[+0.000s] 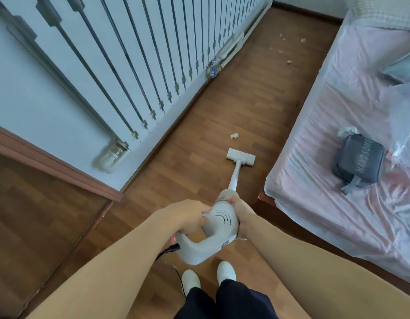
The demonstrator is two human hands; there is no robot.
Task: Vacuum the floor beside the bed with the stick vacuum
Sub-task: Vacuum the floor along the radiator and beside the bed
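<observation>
Bare forearms, dark trousers (224, 305), white slippers (226, 271)

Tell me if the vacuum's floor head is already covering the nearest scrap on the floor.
No, the floor head sits short of the scrap, a gap showing between them.

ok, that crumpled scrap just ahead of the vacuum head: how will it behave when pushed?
The scrap looks like crumpled paper or tissue, so probably light and soft. On the smooth floor it may skid ahead of the floor head rather than resist. Its lumpy shape suggests little rolling.
</observation>
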